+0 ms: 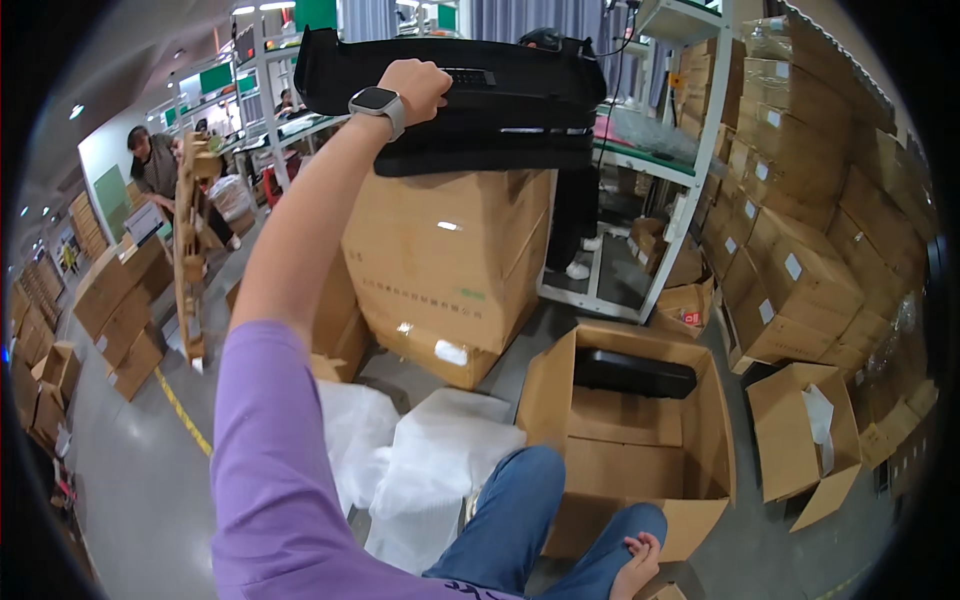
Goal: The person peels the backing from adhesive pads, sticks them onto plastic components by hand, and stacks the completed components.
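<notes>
My left hand (pixel 415 90), with a watch on its wrist, reaches up to a long black moulded plastic panel (pixel 350 75). Its fingers are curled at the panel's middle, beside a slotted recess. More black parts lie under the panel, on top of a tall cardboard box (pixel 440 260). My right hand (pixel 637 567) rests by my right knee with loosely bent fingers and holds nothing. In front of me stands an open carton (pixel 545 400) with a black elongated part (pixel 635 373) inside against its far wall.
White foam wrapping (pixel 430 450) lies left of the open carton. Cartons (pixel 800 270) are stacked high at the right, near a smaller open box (pixel 800 430). A white metal rack (pixel 685 220) stands behind. One person (pixel 155 165) is beside an upright wooden pallet (pixel 190 250); another is partly hidden behind the panel.
</notes>
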### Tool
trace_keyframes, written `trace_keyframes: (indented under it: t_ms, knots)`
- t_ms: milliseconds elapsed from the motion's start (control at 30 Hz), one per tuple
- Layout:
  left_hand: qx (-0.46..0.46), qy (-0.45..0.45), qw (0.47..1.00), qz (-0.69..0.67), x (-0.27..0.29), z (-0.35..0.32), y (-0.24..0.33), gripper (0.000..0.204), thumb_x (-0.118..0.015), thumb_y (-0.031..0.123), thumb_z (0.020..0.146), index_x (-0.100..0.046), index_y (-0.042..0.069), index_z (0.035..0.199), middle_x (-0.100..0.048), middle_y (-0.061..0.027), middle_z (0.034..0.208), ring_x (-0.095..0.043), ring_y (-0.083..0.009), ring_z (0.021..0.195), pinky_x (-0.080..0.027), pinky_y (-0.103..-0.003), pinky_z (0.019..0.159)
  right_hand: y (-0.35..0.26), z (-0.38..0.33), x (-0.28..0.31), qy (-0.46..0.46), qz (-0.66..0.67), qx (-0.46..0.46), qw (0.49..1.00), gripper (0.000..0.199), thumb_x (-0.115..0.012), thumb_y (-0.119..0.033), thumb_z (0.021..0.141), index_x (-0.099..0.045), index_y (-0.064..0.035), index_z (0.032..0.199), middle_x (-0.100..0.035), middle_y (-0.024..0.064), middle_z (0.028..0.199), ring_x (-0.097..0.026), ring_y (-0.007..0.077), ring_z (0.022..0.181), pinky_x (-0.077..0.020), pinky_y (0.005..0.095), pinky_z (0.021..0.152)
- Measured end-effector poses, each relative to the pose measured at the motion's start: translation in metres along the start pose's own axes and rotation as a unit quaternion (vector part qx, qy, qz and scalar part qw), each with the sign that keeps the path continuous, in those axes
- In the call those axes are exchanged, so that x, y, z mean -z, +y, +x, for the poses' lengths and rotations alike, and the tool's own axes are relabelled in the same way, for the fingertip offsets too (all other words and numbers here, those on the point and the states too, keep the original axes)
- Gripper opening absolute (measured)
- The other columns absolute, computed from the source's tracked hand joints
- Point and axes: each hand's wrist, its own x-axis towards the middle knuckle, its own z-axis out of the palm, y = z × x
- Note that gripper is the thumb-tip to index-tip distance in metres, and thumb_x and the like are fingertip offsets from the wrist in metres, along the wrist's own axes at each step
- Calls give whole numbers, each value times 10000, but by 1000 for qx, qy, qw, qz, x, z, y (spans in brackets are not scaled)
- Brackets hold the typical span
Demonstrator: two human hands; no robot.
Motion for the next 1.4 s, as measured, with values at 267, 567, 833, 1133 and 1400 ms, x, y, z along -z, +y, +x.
trace_keyframes:
  t_ms: [267, 567, 833, 1133, 1400]
  knots:
    - [83, -9, 996, 15, -106, 78, 2, 82, -674, 189, 792, -688, 109, 799, -678, -107, 824, -662, -279, 836, -531, -382, 710, 7, 22, -35, -14, -179, 44, 983, 229, -425, -100, 963, -590, 3, 1085, -674, 114, 868, -663, 197, 778, -511, 308, 728]
    - [96, 26, 993, -63, -168, 89, -24, 265, -661, 290, 794, -690, 113, 990, -673, -112, 947, -630, -307, 902, -499, -407, 794, 29, 52, -46, -47, -171, 6, 984, 238, -423, -132, 973, -576, -7, 1105, -646, 113, 857, -646, 199, 732, -505, 305, 713]
    - [256, 26, 964, -67, -173, 76, -3, 515, -408, 530, 923, -710, 114, 885, -682, -166, 872, -655, -365, 849, -522, -451, 739, 14, 42, -43, -66, -118, -51, 990, 246, -386, -124, 986, -511, -2, 1159, -647, 133, 888, -627, 207, 730, -497, 299, 693]
    - [203, 3, 743, -637, -166, 21, 193, 238, -463, 186, 949, -666, 64, 935, -568, 1, 693, -456, -64, 572, -379, -222, 536, 17, 105, -49, 28, 114, -174, 978, 270, -398, -206, 999, -526, -11, 1136, -595, 63, 733, -497, 84, 490, -394, 220, 447]
    - [24, -401, 641, -654, -167, -83, 464, 473, -543, 425, 894, -674, 20, 686, -617, -94, 618, -557, -172, 609, -428, -337, 605, 17, 157, -73, -24, 179, -165, 970, 202, -420, -92, 947, -554, -20, 1080, -570, 33, 669, -429, 49, 462, -346, 207, 444]
